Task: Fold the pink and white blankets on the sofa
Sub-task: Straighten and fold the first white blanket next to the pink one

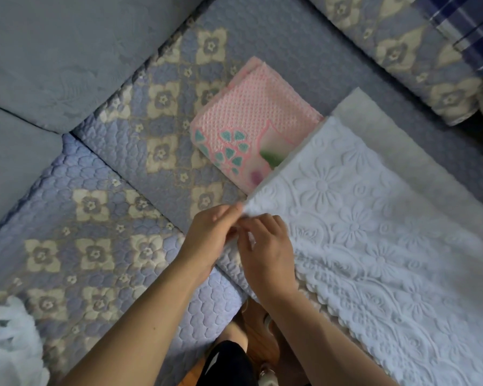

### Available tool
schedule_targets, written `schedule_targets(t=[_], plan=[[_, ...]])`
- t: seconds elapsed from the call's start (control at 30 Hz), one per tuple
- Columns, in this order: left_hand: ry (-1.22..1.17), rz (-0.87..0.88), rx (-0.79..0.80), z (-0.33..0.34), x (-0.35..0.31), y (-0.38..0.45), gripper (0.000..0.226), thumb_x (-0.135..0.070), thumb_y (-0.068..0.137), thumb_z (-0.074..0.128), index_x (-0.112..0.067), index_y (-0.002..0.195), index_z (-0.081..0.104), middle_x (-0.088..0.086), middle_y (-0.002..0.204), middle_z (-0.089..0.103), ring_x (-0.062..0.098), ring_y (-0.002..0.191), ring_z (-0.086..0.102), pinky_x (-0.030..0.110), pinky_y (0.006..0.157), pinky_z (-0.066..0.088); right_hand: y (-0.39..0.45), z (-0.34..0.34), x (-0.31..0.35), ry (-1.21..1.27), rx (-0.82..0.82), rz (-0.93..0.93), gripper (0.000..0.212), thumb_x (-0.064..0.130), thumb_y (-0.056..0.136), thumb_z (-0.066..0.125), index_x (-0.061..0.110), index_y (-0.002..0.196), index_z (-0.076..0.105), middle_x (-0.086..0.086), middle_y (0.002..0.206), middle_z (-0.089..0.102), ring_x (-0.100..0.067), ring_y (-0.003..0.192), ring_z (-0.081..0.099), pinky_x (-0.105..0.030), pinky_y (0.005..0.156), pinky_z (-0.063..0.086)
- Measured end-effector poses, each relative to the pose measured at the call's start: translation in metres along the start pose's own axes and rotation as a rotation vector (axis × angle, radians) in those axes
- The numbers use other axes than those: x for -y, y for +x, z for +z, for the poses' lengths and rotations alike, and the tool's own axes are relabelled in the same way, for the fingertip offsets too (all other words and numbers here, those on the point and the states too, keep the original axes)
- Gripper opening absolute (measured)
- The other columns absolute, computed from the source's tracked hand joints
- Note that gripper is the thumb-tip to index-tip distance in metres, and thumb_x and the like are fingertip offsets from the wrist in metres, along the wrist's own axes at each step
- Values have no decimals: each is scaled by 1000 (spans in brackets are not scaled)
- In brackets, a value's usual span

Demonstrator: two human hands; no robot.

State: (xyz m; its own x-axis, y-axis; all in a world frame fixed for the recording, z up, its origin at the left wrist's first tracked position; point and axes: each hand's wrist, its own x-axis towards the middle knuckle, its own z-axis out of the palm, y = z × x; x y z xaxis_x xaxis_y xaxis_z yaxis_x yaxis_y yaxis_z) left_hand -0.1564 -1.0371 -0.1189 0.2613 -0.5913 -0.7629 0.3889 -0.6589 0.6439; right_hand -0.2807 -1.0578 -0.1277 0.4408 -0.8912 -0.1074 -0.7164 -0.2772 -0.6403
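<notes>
Here the white blanket lay spread on the sofa, its long axis running from its near-left corner toward the right frame edge, which cut it off. Left hand and right hand, close together, both pinched that corner. The folded pink blanket sat just beyond, partly hidden beneath the white edge.

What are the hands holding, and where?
Both the left hand and right hand pinch the near corner of the white embossed floral blanket.
</notes>
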Motion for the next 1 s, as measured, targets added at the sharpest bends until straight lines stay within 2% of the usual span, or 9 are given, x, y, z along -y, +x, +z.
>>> schedule_targets(t=[0.07, 0.13, 0.2, 0.37, 0.5, 0.6, 0.7, 0.83, 1.0], plan=[[122, 61, 1, -2, 2, 3, 27, -43, 83, 72, -17, 90, 77, 13, 86, 74, 27, 89, 73, 56, 94, 55, 4, -10, -5, 38, 128, -29, 15, 5, 87, 64, 14, 92, 74, 3, 85, 65, -17, 83, 54, -31, 73, 48], [158, 69, -29, 0, 3, 9, 17, -33, 86, 74, -20, 95, 77, 2, 88, 77, 20, 90, 74, 50, 93, 57, 19, -32, -18, 94, 164, 11, 23, 7, 87, 58, 17, 97, 76, 3, 90, 70, -17, 86, 61, -29, 77, 49], [290, 106, -85, 2, 2, 12, 5, -21, 91, 72, -24, 92, 75, -6, 86, 77, 12, 87, 73, 40, 86, 58, 50, -60, -38, 74, 46, 35, 26, 7, 84, 55, 16, 97, 77, 3, 96, 73, -17, 88, 67, -29, 81, 51], [425, 161, -126, 5, 15, 15, 17, -14, 96, 61, -23, 84, 66, 0, 72, 69, 16, 69, 65, 31, 67, 50, 187, -121, -102, -151, -194, 215, 39, -4, 85, 50, 13, 111, 74, -10, 118, 69, -28, 107, 64, -28, 90, 45], [465, 191, -166, 7, 23, 21, 16, -15, 96, 62, -28, 87, 64, -8, 78, 69, 1, 76, 62, 13, 61, 43, 282, -142, -162, -478, 144, 217, 59, -9, 87, 47, 22, 136, 59, -13, 146, 43, -31, 133, 46, -37, 108, 43], [401, 183, -148, 6, 27, 29, 20, -17, 97, 62, -35, 90, 66, -18, 85, 71, -4, 83, 65, 10, 64, 46, 323, -136, -194, -640, 330, 20, 57, -10, 83, 53, 20, 131, 62, -21, 150, 38, -35, 142, 35, -40, 115, 34], [324, 172, -143, 7, 29, 31, 26, -15, 99, 60, -39, 93, 69, -29, 89, 71, -8, 87, 67, 6, 69, 47, 342, -123, -207, -674, 440, -72, 37, 1, 78, 56, 14, 109, 72, -21, 136, 51, -34, 132, 47, -35, 108, 39], [291, 131, -156, 12, 29, 28, 28, -14, 100, 58, -36, 94, 72, -24, 89, 74, -6, 87, 68, 11, 72, 51, 347, -121, -212, -796, 569, -113, 22, 10, 87, 63, 15, 108, 71, -13, 120, 61, -35, 117, 54, -42, 97, 47], [324, 135, -275, 21, 21, 17, 23, -14, 97, 59, -31, 95, 74, -18, 80, 73, -1, 72, 66, 12, 56, 45, 343, -159, -201, -743, 412, -163, 17, -1, 91, 58, 12, 90, 69, -16, 98, 49, -32, 87, 56, -31, 72, 38]])
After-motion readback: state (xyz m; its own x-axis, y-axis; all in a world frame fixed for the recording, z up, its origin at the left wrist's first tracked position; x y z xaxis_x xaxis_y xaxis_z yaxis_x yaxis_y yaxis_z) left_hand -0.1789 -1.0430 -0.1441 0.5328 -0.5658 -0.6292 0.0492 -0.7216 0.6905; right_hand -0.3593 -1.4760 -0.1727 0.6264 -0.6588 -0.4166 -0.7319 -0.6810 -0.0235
